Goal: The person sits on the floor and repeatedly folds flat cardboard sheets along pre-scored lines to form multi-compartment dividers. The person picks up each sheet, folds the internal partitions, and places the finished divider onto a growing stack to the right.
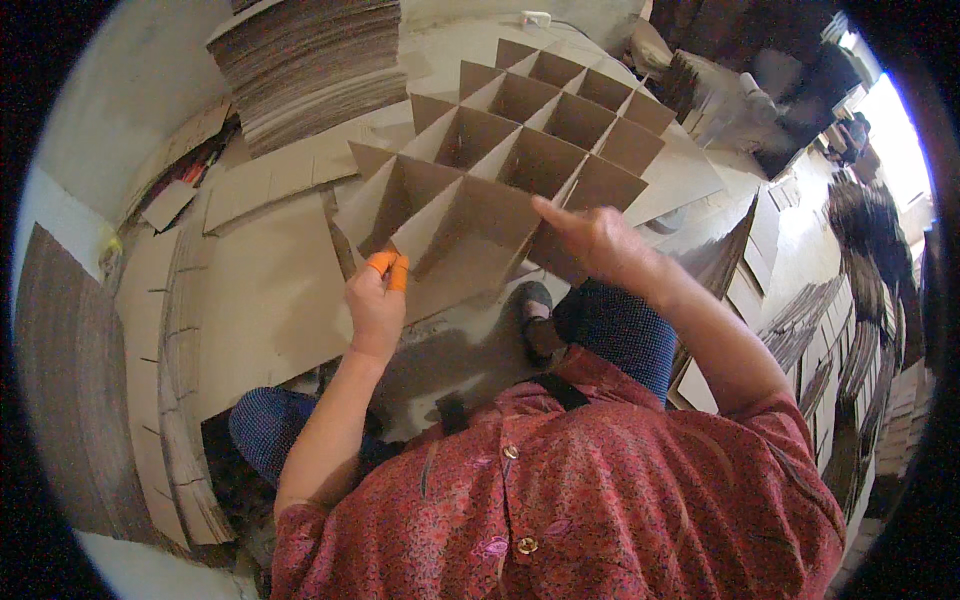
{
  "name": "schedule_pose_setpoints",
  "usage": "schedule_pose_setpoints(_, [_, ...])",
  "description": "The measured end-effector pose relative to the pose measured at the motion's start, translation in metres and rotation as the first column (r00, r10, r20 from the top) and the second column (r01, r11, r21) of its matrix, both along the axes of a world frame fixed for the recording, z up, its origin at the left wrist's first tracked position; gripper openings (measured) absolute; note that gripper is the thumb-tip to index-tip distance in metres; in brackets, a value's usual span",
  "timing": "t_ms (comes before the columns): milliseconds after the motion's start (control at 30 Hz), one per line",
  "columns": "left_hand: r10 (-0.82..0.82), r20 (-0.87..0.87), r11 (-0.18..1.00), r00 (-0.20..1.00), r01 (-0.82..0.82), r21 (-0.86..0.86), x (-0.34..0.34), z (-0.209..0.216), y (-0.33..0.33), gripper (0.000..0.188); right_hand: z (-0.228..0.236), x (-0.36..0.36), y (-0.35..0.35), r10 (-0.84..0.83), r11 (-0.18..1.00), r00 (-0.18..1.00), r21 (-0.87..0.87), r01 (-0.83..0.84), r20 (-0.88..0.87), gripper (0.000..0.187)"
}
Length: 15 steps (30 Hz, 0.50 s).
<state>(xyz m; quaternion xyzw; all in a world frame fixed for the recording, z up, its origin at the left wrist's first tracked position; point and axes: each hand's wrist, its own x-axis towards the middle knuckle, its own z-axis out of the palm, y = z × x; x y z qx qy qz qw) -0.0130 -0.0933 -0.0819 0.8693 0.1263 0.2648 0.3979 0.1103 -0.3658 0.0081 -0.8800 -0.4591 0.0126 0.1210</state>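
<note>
A cardboard divider grid point(487, 197) of interlocked strips stands open in front of me, its cells facing up. My left hand point(377, 302), with orange covers on two fingertips, pinches the divider's near left corner. My right hand point(600, 243) is at its near right side, one finger stretched along the top of a strip. The other fingers of that hand are curled, and the strip seems to be held between them, though their tips are hidden.
A tall stack of flat cardboard point(310, 75) stands at the far left. Slotted cardboard strips point(185, 400) lie in a long row on the left. More strip piles point(815, 330) line the right side. A white plug-like piece with a cord point(536, 19) lies at the back.
</note>
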Motion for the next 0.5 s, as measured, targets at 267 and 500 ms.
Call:
schedule_pose_setpoints(267, [0.102, 0.333, 0.98, 0.937, -0.037, -0.195, -0.003, 0.01, 0.018, 0.04, 0.002, 0.009, -0.004, -0.14, 0.881, 0.943, 0.472, -0.021, 0.302, 0.052])
schedule_pose_setpoints(500, [-0.03, 0.152, 0.937, 0.988, 0.081, -0.34, 0.01, 0.022, 0.015, 0.047, -0.016, 0.063, -0.022, -0.467, 0.818, 0.828, 0.205, 0.538, -0.31, 0.059])
